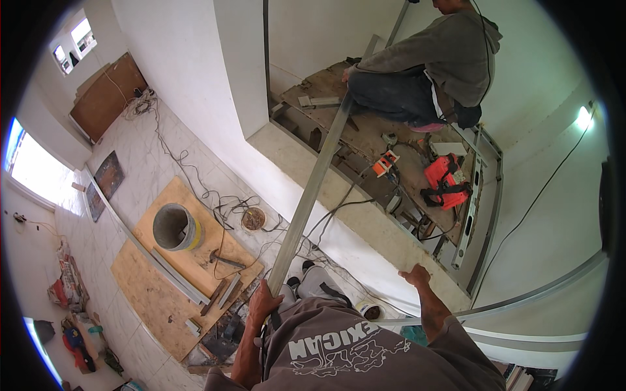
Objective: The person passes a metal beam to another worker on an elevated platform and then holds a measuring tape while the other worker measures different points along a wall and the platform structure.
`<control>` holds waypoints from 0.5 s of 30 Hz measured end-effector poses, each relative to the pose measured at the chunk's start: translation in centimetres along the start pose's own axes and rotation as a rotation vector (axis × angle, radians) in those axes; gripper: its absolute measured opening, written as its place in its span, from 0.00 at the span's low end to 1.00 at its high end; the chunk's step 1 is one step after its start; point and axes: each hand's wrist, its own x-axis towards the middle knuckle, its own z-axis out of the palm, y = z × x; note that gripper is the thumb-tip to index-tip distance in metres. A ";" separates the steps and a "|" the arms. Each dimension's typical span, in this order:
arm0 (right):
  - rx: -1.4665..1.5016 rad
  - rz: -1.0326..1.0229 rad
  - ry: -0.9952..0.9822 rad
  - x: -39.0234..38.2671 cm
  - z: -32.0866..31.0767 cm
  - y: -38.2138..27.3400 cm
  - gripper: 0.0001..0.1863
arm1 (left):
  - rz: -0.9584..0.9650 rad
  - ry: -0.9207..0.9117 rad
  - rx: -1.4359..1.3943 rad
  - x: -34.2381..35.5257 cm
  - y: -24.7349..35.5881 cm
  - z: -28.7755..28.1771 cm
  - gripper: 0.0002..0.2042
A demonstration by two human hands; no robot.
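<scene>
My left hand point(264, 304) is closed around the near end of a long grey metal channel point(306, 202). The channel slants up and away across a white wall's ledge, toward a co-worker point(437, 65) seated on a raised wooden platform point(313, 91). One of the co-worker's hands is close to the channel's far part; whether it grips it I cannot tell. My right hand point(416, 277) leans on the pale ledge point(365, 225), its fingers out over the surface and nothing seen in them.
On the platform lie a red tool bag point(447, 181), an orange tool point(385, 163) and a spirit level point(467, 221). Down on the tiled floor, a plywood sheet point(173, 287) bears a bucket point(177, 227), a hammer point(228, 260) and metal strips. Cables point(195, 176) tangle along the wall's foot.
</scene>
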 end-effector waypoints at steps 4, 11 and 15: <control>-0.065 0.002 -0.094 0.2 -0.3 0.0 0.58 | -0.006 0.002 0.009 0.0 0.1 0.0 0.33; -0.034 0.002 -0.048 0.0 -0.2 -0.1 0.53 | -0.010 -0.004 -0.003 0.0 0.0 0.0 0.33; -0.062 -0.002 -0.091 0.2 -0.4 0.0 0.58 | -0.009 -0.001 -0.005 -0.1 0.3 -0.2 0.32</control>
